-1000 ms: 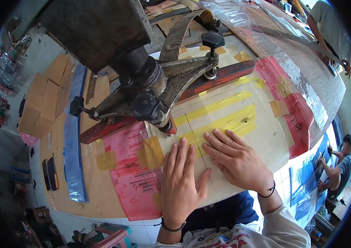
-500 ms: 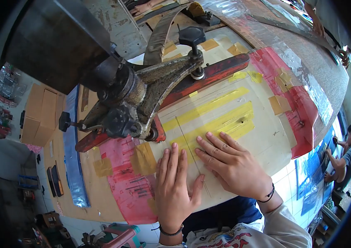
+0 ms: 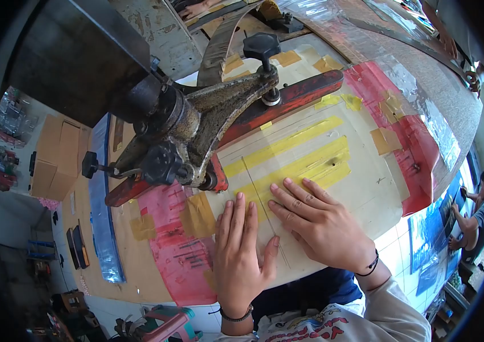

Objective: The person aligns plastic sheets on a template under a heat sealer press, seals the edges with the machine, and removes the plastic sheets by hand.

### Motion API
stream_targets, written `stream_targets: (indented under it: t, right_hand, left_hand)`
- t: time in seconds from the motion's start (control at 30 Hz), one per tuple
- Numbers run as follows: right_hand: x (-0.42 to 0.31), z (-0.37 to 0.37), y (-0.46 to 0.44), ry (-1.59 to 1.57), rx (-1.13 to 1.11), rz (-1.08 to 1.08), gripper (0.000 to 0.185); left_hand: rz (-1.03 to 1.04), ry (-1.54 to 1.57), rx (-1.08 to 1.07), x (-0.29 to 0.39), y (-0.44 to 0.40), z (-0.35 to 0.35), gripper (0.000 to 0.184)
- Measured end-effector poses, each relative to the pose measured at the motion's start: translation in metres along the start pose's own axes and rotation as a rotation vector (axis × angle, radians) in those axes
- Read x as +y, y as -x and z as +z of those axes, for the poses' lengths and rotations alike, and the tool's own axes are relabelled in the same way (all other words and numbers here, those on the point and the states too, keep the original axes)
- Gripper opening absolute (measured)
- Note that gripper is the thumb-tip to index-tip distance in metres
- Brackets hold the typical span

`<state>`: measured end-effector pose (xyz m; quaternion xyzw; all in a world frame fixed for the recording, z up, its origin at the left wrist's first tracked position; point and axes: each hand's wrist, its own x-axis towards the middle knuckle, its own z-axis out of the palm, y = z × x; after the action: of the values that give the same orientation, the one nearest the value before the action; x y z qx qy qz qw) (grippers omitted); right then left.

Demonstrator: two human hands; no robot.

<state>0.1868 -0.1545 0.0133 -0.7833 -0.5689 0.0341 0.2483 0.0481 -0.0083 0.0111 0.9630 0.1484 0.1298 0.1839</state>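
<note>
Across the worktop (image 3: 133,268), the taped cream sheet (image 3: 370,202) lies under my left hand (image 3: 243,259) and right hand (image 3: 326,228), grips flat, pinching nothing; ahead, the red bar (image 3: 305,93), slanting away rightward, sits nearer my left.

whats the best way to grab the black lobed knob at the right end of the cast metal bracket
Probably take the black lobed knob by its rim, coming from above and the right: its lobes offer edges to grip, its top is uncovered, and the mottled grey cast metal bracket lies below it and to its left.
</note>
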Motion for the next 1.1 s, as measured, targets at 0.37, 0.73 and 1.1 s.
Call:
stream_targets:
  t: [0.37, 0.73, 1.1]
  right_hand:
    - [0.001, 0.004, 0.002, 0.007, 0.051, -0.022, 0.046]
    - [0.0, 0.01, 0.004, 0.007, 0.157, -0.037, 0.04]
    - [-0.01, 0.005, 0.016, -0.167, 0.206, -0.046, 0.025]
  left_hand:
    - [0.004, 0.003, 0.03, 0.001, 0.001, 0.0, 0.064]
    - [0.097, -0.077, 0.101, 0.003, 0.013, 0.003, 0.05]
    - [0.129, 0.054, 0.155, 0.039, 0.097, 0.041, 0.056]
